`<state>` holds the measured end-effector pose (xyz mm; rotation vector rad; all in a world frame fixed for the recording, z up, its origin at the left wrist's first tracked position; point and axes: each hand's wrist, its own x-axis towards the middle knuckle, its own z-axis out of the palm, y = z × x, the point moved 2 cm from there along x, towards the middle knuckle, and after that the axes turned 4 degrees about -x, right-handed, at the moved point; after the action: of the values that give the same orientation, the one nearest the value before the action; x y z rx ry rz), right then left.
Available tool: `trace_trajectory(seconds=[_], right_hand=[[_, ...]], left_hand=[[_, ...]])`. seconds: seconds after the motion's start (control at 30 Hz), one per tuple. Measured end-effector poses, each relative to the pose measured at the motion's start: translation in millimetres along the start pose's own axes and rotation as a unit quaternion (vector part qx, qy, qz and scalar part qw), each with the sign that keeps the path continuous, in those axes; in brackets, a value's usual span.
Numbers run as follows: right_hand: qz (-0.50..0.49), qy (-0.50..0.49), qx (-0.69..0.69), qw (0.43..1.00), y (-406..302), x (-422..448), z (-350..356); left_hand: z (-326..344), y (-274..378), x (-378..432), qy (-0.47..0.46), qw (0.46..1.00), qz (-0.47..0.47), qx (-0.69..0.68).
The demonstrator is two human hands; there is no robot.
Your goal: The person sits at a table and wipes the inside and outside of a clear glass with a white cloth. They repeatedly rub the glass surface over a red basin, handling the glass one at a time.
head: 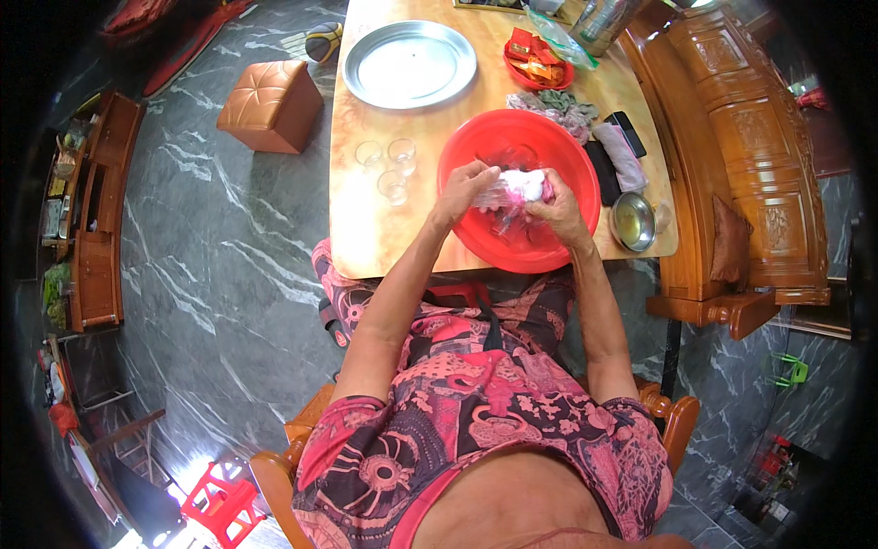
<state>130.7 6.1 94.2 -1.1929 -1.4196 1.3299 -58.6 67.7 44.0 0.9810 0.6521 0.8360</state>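
Both my hands are over a red plastic basin (473, 243) at the table's near edge. My left hand (466, 189) grips a clear, ridged vessel (488, 197), probably a drinking cup; its outline is blurred. My right hand (561, 209) holds a white and pink cloth (525, 185) pressed against the vessel's right end. Below them, more transparent pieces (504, 230) lie in the basin, partly hidden by the hands and too blurred to tell apart. Left of the basin, three clear cups (393, 185) stand close together on the wooden table (384, 240).
A round metal tray (411, 65) lies farther back. Beyond the basin are a red bowl of packets (538, 62) and crumpled cloths (559, 110). Rightward sit a folded towel (621, 156), a black phone-like object (625, 134) and a metal bowl of yellowish liquid (633, 221). A carved wooden bench (754, 151) flanks the table.
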Motion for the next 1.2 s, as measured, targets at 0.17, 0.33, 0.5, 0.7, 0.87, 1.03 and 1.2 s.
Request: trace_trajectory(seconds=[0.17,0.33,0.5,0.7,0.87,1.03,1.2], right_hand=[[-0.174,0.061,-0.432,0.883,-2.7,-6.0,8.8],[-0.207,0.157,-0.435,0.862,-5.1,-4.1,28.6],[-0.243,0.127,-0.451,0.849,-11.8,7.0,38.1],[-0.103,0.149,-0.39,0.903,25.4,10.2,36.5],[0.016,0.042,-0.138,0.989,46.2,7.9,37.0],[0.136,-0.01,0.144,0.98,55.6,0.8,43.0],[0.077,0.04,0.125,0.988,58.6,-6.6,38.2]], left_hand=[[0.8,-1.5,-0.1,0.005,0.992,0.017,0.125],[1.9,0.7,2.3,-0.074,0.97,0.058,0.224],[0.5,0.8,1.1,-0.113,0.941,0.183,0.263],[2.7,1.1,-4.0,-0.072,0.925,0.181,0.326],[8.8,-0.6,-8.0,-0.038,0.941,0.172,0.288],[17.0,0.0,-16.0,-0.035,0.914,0.184,0.359],[27.5,8.1,-20.4,0.034,0.933,0.172,0.315]])
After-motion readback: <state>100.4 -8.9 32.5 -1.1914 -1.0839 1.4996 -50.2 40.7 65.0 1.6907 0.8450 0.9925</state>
